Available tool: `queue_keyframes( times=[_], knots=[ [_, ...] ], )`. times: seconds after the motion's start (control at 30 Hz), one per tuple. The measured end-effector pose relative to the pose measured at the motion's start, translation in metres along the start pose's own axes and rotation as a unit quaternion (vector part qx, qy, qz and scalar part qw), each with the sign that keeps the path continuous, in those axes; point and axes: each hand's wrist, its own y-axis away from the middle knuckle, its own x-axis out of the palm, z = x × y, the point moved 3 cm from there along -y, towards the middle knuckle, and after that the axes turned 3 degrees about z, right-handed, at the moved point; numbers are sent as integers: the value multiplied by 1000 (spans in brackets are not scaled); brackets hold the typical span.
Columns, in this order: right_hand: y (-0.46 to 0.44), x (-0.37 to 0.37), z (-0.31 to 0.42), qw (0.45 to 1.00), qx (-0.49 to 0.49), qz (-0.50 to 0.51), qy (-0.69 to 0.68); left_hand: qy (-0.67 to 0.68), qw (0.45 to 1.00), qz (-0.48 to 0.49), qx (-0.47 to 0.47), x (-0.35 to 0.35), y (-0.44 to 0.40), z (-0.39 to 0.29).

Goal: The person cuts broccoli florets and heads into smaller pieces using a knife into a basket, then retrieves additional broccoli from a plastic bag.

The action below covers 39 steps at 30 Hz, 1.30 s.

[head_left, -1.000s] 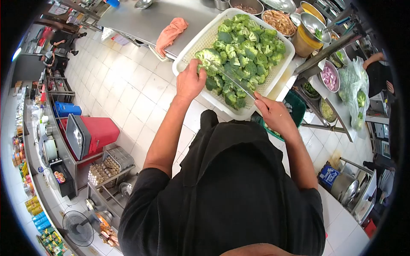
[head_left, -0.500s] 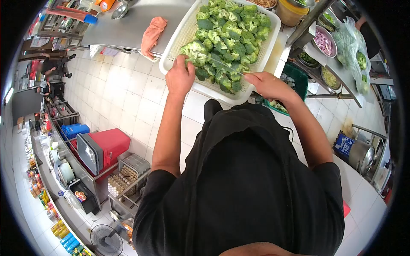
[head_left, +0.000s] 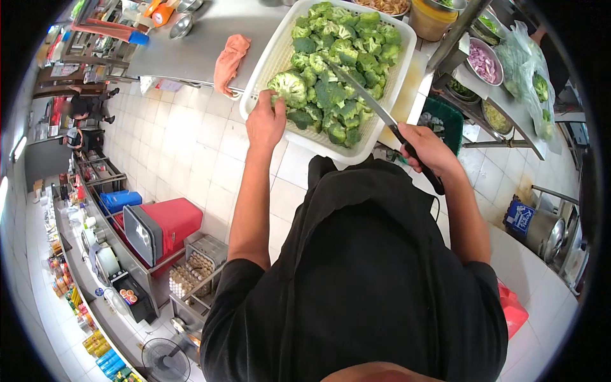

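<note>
My right hand (head_left: pixel 428 150) is closed around the black handle of a kitchen knife (head_left: pixel 368 100). Its long blade points up and to the left, over the broccoli pieces (head_left: pixel 347 48). My left hand (head_left: pixel 266 121) grips a larger broccoli head (head_left: pixel 287 88) at the near left corner of the basket, with the fingers curled against its lower left side. Many cut florets fill the white plastic basket (head_left: pixel 253 81), whose rim shows along the left and front. The blade and the held broccoli head are apart.
An orange cloth (head_left: pixel 230 63) lies on the steel table (head_left: pixel 184 54) left of the basket. A green bin (head_left: pixel 443 124) stands below on the right. Bowls of chopped food, including purple onion (head_left: pixel 482 63), sit on the right shelf. Two people are far left, near a red bin (head_left: pixel 168 226).
The knife has swung from lying across the broccoli head to pointing up and away over the florets. My right hand has moved right and down; my left stays on the head.
</note>
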Motion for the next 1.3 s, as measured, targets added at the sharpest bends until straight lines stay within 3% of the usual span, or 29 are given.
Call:
queue_keyframes(
  times=[0.17,0.37,0.4,0.47,0.6,0.73,0.83,1.0,1.1,1.23,1.3],
  knots=[
    [8,-10,-5,998,-17,-50,-17,-23,998,-18,58,-2,3,-9],
    [9,-4,-8,998,-52,-17,11,94,994,-27,55,8,-17,24],
    [10,-3,-9,998,-55,-6,29,214,977,-12,-18,8,-20,28],
    [11,1,-8,996,-63,17,65,438,885,16,-160,9,-25,35],
    [17,12,-1,993,-60,62,87,615,760,45,-206,7,-28,25],
    [14,17,4,991,-74,65,94,647,720,87,-235,15,-25,4],
    [4,15,7,986,-49,39,154,646,710,118,-255,33,-26,4],
    [-5,18,9,973,-133,-11,187,641,719,114,-243,48,-29,10],
    [0,15,11,977,-112,-12,179,629,741,93,-217,44,-27,7],
    [16,7,13,981,-9,-1,193,609,763,72,-202,42,-21,2],
    [23,3,12,977,8,-3,212,619,750,82,-218,43,-24,4]
  ],
)
